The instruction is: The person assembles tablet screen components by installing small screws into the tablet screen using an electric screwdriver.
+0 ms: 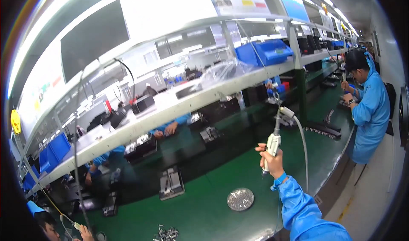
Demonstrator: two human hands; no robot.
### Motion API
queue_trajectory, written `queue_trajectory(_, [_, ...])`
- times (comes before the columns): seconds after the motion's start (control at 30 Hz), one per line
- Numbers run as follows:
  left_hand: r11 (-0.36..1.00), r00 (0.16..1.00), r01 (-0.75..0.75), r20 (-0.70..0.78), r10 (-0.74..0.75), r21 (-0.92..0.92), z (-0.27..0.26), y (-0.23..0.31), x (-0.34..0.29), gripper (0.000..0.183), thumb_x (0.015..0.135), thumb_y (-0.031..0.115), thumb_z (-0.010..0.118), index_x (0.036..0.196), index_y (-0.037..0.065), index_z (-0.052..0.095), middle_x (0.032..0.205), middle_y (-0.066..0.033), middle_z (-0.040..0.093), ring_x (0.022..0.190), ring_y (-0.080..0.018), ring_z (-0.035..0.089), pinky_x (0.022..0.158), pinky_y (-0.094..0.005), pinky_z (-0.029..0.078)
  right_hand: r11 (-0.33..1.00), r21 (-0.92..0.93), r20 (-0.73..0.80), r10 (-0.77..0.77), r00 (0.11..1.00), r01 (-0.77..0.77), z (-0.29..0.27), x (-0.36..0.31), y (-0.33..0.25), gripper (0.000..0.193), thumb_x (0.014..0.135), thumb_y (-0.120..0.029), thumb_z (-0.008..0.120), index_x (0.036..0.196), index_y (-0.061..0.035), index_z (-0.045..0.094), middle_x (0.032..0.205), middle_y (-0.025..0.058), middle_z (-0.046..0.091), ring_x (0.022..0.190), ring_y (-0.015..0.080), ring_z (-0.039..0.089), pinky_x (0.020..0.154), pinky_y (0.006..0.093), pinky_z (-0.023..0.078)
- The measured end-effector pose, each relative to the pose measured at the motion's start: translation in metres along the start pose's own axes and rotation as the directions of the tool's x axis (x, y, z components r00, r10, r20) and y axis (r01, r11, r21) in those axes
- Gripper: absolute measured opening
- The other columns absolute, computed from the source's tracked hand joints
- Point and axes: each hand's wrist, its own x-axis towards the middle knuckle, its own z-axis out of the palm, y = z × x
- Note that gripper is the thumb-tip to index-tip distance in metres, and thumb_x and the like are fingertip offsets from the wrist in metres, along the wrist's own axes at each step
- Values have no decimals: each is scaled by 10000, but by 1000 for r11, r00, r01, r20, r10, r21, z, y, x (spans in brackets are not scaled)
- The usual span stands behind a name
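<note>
My right hand (272,161) is wrapped round a white electric screwdriver (273,144), its bit pointing down over the bench. A hook and cord hold the screwdriver's top end, and a pale cable loops down on its right. Below and to the left of the hand lies a round silver dish (240,199) with a dimpled, shiny look; its contents are too small to make out. Farther left, a flat dark-and-silver unit (171,183) rests on the green bench (204,202). My left hand does not show.
Small metal parts (165,233) lie heaped at the near edge. A white shelf rail (170,111) crosses above the bench, bearing a blue bin (264,52). One co-worker (370,104) in blue works at right; another (47,226) is at lower left. Hands (166,130) show across the bench.
</note>
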Motion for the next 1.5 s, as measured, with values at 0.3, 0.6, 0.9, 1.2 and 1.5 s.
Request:
queue_trajectory(0.3, [830,933,-251,103,344,-498,69,140,-162,304,1016,218,608,1055,-62,720,1106,-190,710,951,-198,703,809,-321,577,995,-100,353,50,934,-16,50,-3,21,233,884,-57,649,1083,61,674,924,136,745,457,105,580,398,249,449])
queue_trajectory(0.6, [773,652,-315,-467,598,550,63,194,46,1234,666,503,890,1517,-99,230,1359,-259,542,1307,-367,497,1155,-499,305,987,-123,475,153,867,-107,91,-50,40,185,875,26,590,1029,85,676,949,179,750,463,116,584,416,255,469])
queue_trajectory(0.9, [733,687,-391,-353,635,557,79,229,72,1237,679,614,833,1524,-70,242,1403,-219,535,1360,-332,470,1188,-583,219,989,-119,395,125,910,-84,46,-25,40,186,870,-7,600,1013,60,698,927,147,759,480,115,593,419,258,459])
queue_trajectory(1.2, [614,593,-443,-301,747,653,110,238,75,1217,670,660,811,1543,2,276,1387,-199,562,1361,-366,459,1158,-632,225,978,-198,394,138,909,-63,12,-25,32,183,867,-45,602,978,71,690,932,182,747,469,111,548,451,253,446])
queue_trajectory(1.5, [617,592,-478,-289,752,626,108,262,100,1297,600,727,811,1483,-88,321,1350,-241,561,1333,-338,495,1160,-626,232,989,-145,468,92,879,-27,26,-18,31,143,881,-10,627,978,74,691,907,162,753,465,101,573,411,264,459])
